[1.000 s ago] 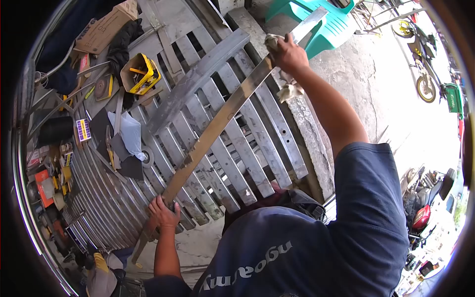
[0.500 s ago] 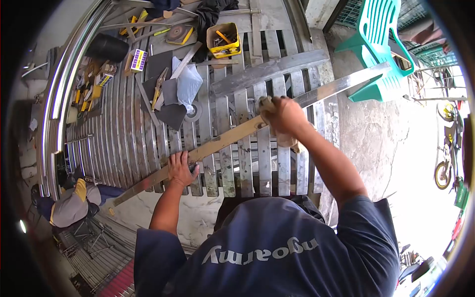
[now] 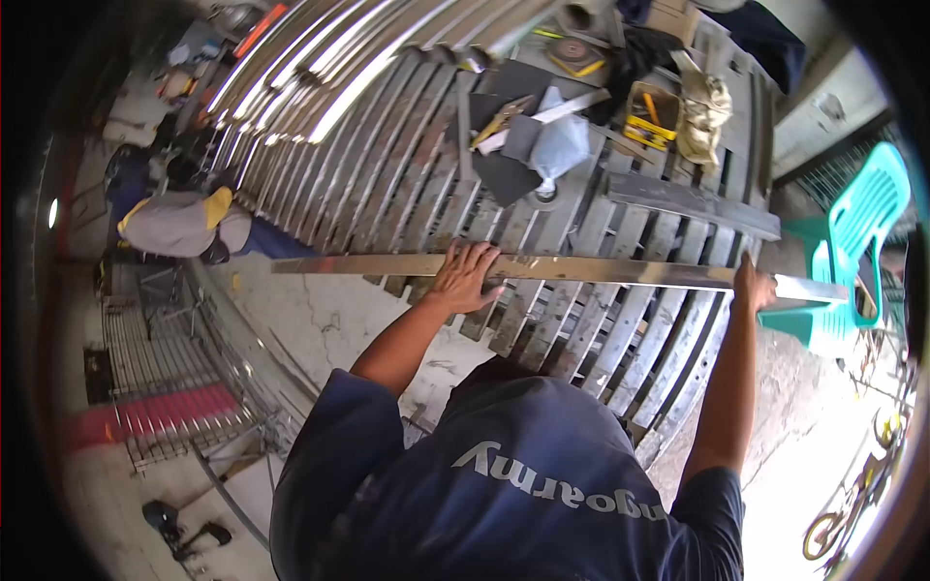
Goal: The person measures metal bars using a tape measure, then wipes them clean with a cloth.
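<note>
A long flat metal bar (image 3: pixel 601 269) lies across the slatted metal bench (image 3: pixel 426 126), its right end sticking out past the bench's edge. My left hand (image 3: pixel 467 278) rests on the bar left of its middle, fingers spread over it. Near the right end, my right hand (image 3: pixel 751 285) is wrapped round the bar. A crumpled beige cloth (image 3: pixel 705 116) lies at the back of the bench, beside a yellow box (image 3: pixel 651 116) with small items in it.
Behind the bar lie a shorter metal piece (image 3: pixel 693 205), dark sheets and a light blue bag (image 3: pixel 560 145). Shiny tubes (image 3: pixel 363 82) cover the back left. A green chair (image 3: pixel 862 242) stands right. Another person (image 3: pixel 174 223) is at the far left.
The cloth has left my right hand and lies at the back. My right hand has moved to the bar's right end. The view has turned, and the bar now lies nearly level.
</note>
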`<state>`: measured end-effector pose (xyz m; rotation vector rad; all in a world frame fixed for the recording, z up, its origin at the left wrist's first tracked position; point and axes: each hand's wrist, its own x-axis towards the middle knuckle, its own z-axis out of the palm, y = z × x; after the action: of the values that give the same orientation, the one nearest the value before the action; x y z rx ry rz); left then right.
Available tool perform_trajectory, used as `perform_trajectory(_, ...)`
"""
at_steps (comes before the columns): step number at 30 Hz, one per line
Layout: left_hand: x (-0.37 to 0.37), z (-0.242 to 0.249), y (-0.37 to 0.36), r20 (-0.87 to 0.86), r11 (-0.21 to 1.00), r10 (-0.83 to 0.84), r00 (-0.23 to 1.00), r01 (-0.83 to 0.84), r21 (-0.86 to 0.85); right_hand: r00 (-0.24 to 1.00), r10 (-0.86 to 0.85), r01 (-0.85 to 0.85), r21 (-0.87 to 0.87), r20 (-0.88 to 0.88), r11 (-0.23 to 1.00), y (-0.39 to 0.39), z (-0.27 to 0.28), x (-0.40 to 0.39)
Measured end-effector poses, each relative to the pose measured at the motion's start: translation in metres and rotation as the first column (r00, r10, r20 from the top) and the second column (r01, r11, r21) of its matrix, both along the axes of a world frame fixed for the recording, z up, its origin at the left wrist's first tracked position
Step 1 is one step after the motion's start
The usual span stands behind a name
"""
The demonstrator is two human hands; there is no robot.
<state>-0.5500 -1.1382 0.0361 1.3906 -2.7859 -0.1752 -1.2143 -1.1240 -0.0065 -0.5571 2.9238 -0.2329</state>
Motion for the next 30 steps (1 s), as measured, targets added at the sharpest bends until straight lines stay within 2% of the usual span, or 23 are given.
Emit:
perform_trajectory(1,0.01,0.007,0.006,0.0,0.999,0.039,0.999,-0.039,0.002,0.958,-0.285,0.285,-0.123,0.02,0.951,0.018,0.001,0.024)
perform_trajectory(3,0.033,0.018,0.019,0.025,0.993,0.112,0.993,-0.113,0.038,0.836,-0.309,0.495,-0.382,0.454,0.78,0.045,-0.035,0.005)
perform_trajectory(4,0.051,0.024,0.022,0.054,0.987,0.144,0.988,-0.147,0.065,0.742,-0.19,0.534,-0.396,0.643,0.747,0.047,-0.043,-0.006)
perform_trajectory(6,0.085,0.026,0.02,0.035,0.973,0.21,0.977,-0.212,0.093,0.444,0.087,0.637,-0.382,0.892,0.669,0.051,-0.054,-0.028)
perform_trajectory(7,0.1,0.026,0.011,0.114,0.963,0.227,0.967,-0.24,0.12,0.427,0.093,0.656,-0.379,0.899,0.653,0.047,-0.057,-0.038)
perform_trajectory(9,0.131,0.03,-0.008,0.281,0.935,0.26,0.924,-0.313,0.165,0.287,0.076,0.776,-0.278,0.955,0.566,0.05,-0.108,-0.1)
perform_trajectory(10,0.135,0.026,-0.011,0.283,0.951,0.212,0.935,-0.265,0.163,0.265,0.166,0.804,-0.313,0.95,0.506,0.058,-0.144,-0.124)
perform_trajectory(13,0.136,0.018,-0.011,0.275,0.98,0.113,0.955,-0.153,0.128,0.384,0.304,0.669,-0.49,0.872,0.56,0.09,-0.174,-0.164)
perform_trajectory(15,0.131,0.022,-0.009,0.267,0.99,0.073,0.961,-0.101,0.094,0.341,0.205,0.776,-0.398,0.918,0.489,0.128,-0.146,-0.154)
perform_trajectory(17,0.123,0.025,-0.005,0.199,0.994,0.062,0.978,-0.079,0.076,0.372,0.147,0.785,-0.395,0.917,0.477,0.179,-0.114,-0.141)
perform_trajectory(18,0.116,0.032,-0.006,0.19,0.993,0.049,0.981,-0.068,0.094,0.365,0.234,0.739,-0.433,0.901,0.517,0.22,-0.126,-0.159)
perform_trajectory(19,0.112,0.034,-0.007,0.181,0.992,0.038,0.983,-0.059,0.109,0.33,0.172,0.823,-0.373,0.928,0.429,0.243,-0.097,-0.138)
perform_trajectory(20,0.112,0.028,-0.011,0.17,0.997,-0.001,0.985,-0.013,0.081,0.288,0.189,0.828,-0.343,0.939,0.443,0.281,-0.106,-0.148)
perform_trajectory(21,0.112,0.026,-0.014,0.18,0.997,-0.019,0.983,0.005,0.081,0.317,0.212,0.779,-0.381,0.924,0.498,0.312,-0.097,-0.137)
perform_trajectory(22,0.111,0.025,-0.019,0.19,0.996,-0.042,0.981,0.027,0.08,0.337,0.187,0.792,-0.385,0.923,0.474,0.335,-0.086,-0.119)
perform_trajectory(23,0.109,0.024,-0.024,0.197,0.995,-0.069,0.978,0.054,0.081,0.382,0.266,0.604,-0.457,0.885,0.653,0.373,-0.1,-0.125)
perform_trajectory(24,0.108,0.025,-0.028,0.189,0.995,-0.07,0.979,0.055,0.083,0.332,0.123,0.771,-0.345,0.935,0.535,0.379,-0.076,-0.087)
perform_trajectory(25,0.112,0.02,-0.032,0.167,0.994,-0.039,0.985,0.021,0.106,0.325,0.002,0.827,-0.285,0.946,0.485,0.388,-0.065,-0.058)
perform_trajectory(26,0.117,0.016,-0.037,0.137,0.991,-0.02,0.99,0.001,0.136,0.296,0.002,0.811,-0.253,0.955,0.528,0.398,-0.055,-0.034)
perform_trajectory(27,0.119,0.024,-0.038,0.19,0.977,0.026,0.982,-0.065,0.202,0.234,-0.068,0.844,-0.168,0.97,0.51,0.408,-0.064,-0.018)
perform_trajectory(28,0.122,0.027,-0.041,0.235,0.979,0.032,0.971,-0.078,0.187,0.266,-0.116,0.833,-0.168,0.957,0.527,0.399,-0.036,0.023)
perform_trajectory(29,0.135,0.013,-0.043,0.197,0.972,0.097,0.976,-0.135,0.192,0.291,-0.073,0.79,-0.196,0.954,0.581,0.415,-0.053,0.026)
perform_trajectory(30,0.146,0.009,-0.045,0.199,0.971,0.125,0.972,-0.161,0.178,0.428,-0.033,0.682,-0.298,0.903,0.668,0.419,-0.043,0.051)
